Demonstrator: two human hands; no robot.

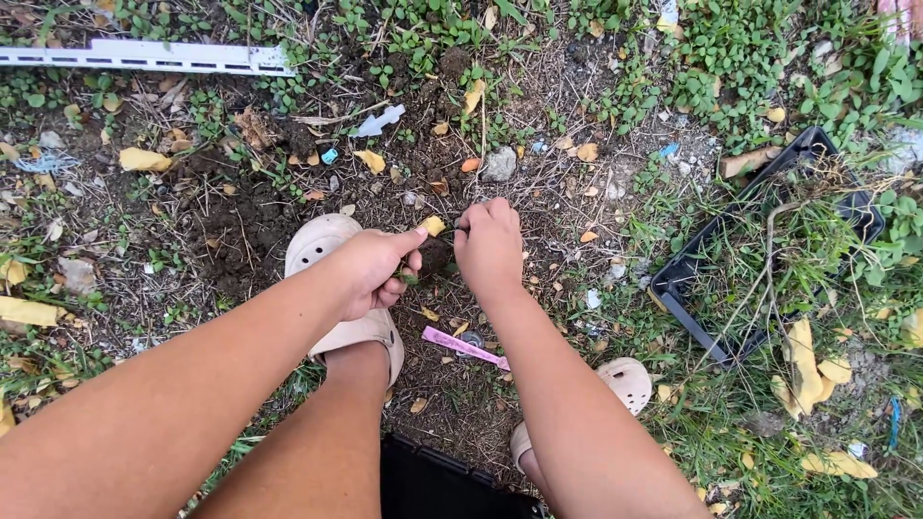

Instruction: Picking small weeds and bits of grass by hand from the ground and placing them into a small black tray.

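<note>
- Two bare forearms fill the lower half of the view, reaching down from the camera toward a patch of dark soil scattered with dry twigs.
- Left hand (373, 274) is curled into a loose fist, thumb stretched out, apparently nipping a small green sprig of weed (411, 279) just below the thumb; the sprig is tiny and partly hidden, so the grip is not fully clear.
- Right hand (488, 248) sits just beside the left, fingers bunched together and pinched on a thin dark stem (462, 228) at the knuckles' far edge.
- Between the two hands lies a small yellow dry leaf (435, 225), touching the left thumb tip.
- Judged by looks, the weed and stem are light, thin and soft, likely to snap if tugged high up; a hold low down, close to the soil, looks surest.
- Under the left wrist rests a cream perforated foam clog (322, 245), with its pair (627, 381) near the right forearm.
- A flat pink strip (465, 347) lies on the ground between the arms.
- To the right, well apart, a black rectangular plastic tray (692, 279) holds pulled grass and weeds.
- Far at top left, a white plastic rail (144, 56) lies among low green plants.
</note>
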